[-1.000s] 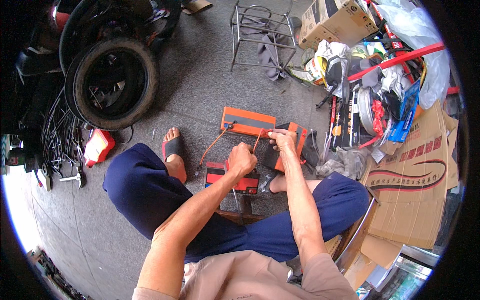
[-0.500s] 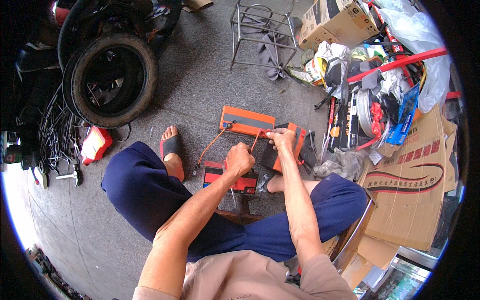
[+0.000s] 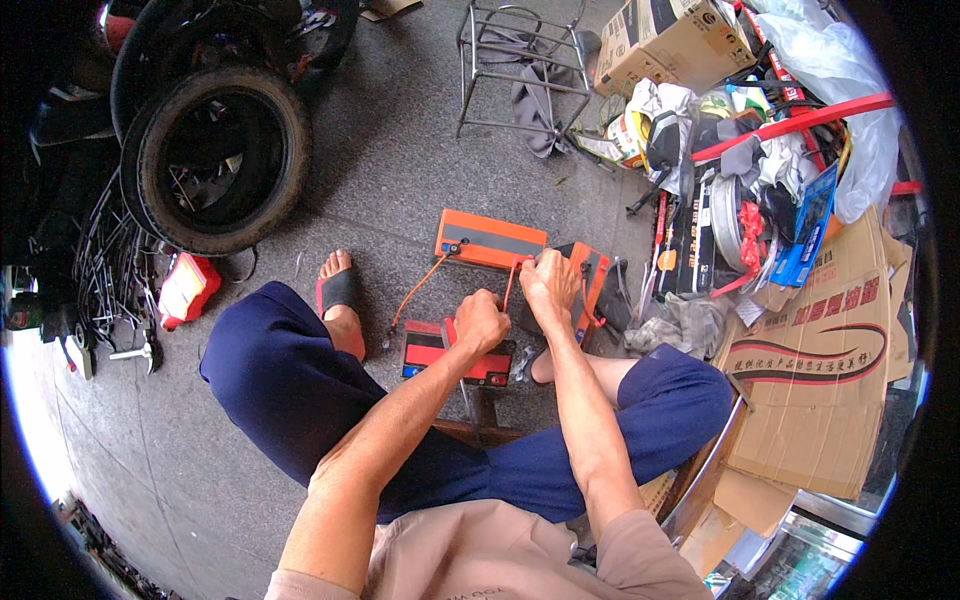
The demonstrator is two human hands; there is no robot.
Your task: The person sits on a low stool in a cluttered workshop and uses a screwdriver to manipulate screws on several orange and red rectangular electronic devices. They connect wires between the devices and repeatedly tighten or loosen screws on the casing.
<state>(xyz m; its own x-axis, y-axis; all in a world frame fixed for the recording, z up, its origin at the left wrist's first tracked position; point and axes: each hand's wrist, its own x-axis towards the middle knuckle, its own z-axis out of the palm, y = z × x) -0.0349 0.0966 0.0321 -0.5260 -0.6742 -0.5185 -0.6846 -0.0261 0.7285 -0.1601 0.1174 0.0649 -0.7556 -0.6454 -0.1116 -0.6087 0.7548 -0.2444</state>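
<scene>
1. Two hands are at work. The left hand (image 3: 481, 323) is curled into a fist, closed on the lower end of a red wire (image 3: 509, 289); the right hand (image 3: 550, 288) pinches that wire's upper end, by the right end of the nearest orange battery.
2. Three batteries lie on the grey floor (image 3: 230, 450) between the person's feet: an orange battery (image 3: 490, 238) with a grey band, farthest out; an orange-and-black battery (image 3: 592, 275) just right of it; and a red-and-black battery (image 3: 455, 360) nearest the lap.
3. Two wires can be counted: the red one between the hands, and an orange wire (image 3: 418, 285) trailing from the left end of the first battery.
4. One metal rack (image 3: 480, 75), one closed cardboard box (image 3: 672, 48), one flattened cardboard sheet (image 3: 805, 400) and one red-and-white container (image 3: 188, 290) stand or lie around. At least two tyres (image 3: 290, 160) lean at the left, their number lost in shadow.
5. The right hand's fingertips are hard to separate from the wire end. The left forearm covers part of the red-and-black battery; the right hand and forearm hide part of the orange-and-black one.
6. Something red beside the left fist is too small to identify. The heap at the right overlaps too much to count, and the fisheye rim cuts off its edge.
</scene>
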